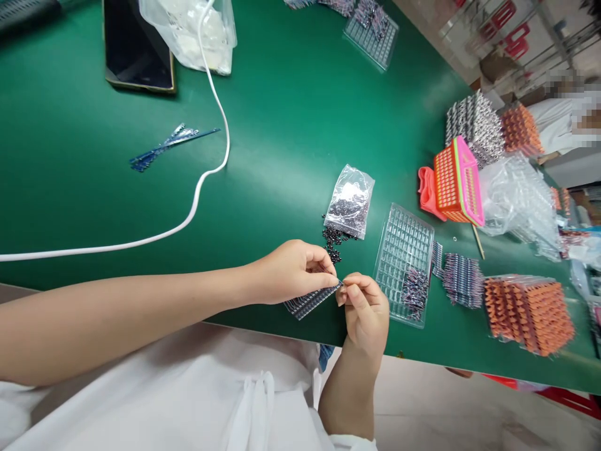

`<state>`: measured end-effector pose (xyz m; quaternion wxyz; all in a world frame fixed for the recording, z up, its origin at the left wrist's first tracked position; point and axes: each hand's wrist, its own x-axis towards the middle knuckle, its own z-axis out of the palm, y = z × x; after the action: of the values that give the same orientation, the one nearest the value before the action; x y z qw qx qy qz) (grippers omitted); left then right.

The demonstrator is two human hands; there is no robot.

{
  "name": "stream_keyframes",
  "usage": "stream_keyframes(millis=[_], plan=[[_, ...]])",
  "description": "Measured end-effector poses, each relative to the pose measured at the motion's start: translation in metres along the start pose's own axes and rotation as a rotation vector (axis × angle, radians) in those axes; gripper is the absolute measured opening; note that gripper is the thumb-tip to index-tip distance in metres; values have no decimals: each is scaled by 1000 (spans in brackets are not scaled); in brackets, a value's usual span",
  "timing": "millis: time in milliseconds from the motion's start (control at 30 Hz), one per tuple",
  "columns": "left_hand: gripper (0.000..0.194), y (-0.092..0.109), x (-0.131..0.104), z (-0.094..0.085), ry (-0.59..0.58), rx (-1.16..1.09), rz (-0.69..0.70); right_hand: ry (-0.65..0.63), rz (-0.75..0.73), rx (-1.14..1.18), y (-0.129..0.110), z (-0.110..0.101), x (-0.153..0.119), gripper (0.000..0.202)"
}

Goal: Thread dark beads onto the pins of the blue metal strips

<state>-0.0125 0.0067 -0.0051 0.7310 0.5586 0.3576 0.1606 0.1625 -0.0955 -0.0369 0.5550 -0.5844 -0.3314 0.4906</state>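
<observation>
My left hand (300, 272) is closed, thumb against fingers, on the upper end of a dark ribbed strip (310, 304) near the table's front edge. Against it, my right hand (369, 307) pinches with thumb and forefinger at the same end of the strip. Whatever small thing lies in that pinch is too small to make out. Just beyond my left hand, small dark beads (334, 241) are spilled at the mouth of a clear plastic bag (351, 197) that holds more of them. To the right lies a clear compartment tray (399, 250), with small purplish pieces (415, 291) heaped in its near part.
A white cable (197, 194) crosses the green table (282, 138) on the left, near blue foil strips (164, 147) and a phone (138, 50). At right are an orange basket (451, 181), stacked striped strips (462, 280) and an orange stack (528, 313). Another tray (382, 53) lies far off.
</observation>
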Motion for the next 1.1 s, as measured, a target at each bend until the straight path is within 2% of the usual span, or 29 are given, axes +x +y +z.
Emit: stream_keyframes(millis=[333, 500, 600, 667, 800, 933, 1100], plan=[[18, -2, -1, 0, -8, 140, 21, 25, -9, -131, 2, 2, -4, 13], [31, -6, 2, 0, -17, 49, -8, 96, -38, -143, 3, 4, -4, 13], [19, -6, 3, -1, -30, 69, -3, 105, -53, -135, 2, 6, -4, 13], [18, -5, 3, -1, -37, 106, 8, 109, -52, -138, 2, 7, -4, 13], [23, -3, 2, -2, -39, 204, 86, 53, -19, -60, 3, 8, -2, 14], [25, -4, 3, -5, -108, 234, 134, -30, 36, 47, 3, 4, -1, 18], [23, -6, 3, -8, -213, 211, 130, -59, 52, 37, 0, 2, -5, 18]])
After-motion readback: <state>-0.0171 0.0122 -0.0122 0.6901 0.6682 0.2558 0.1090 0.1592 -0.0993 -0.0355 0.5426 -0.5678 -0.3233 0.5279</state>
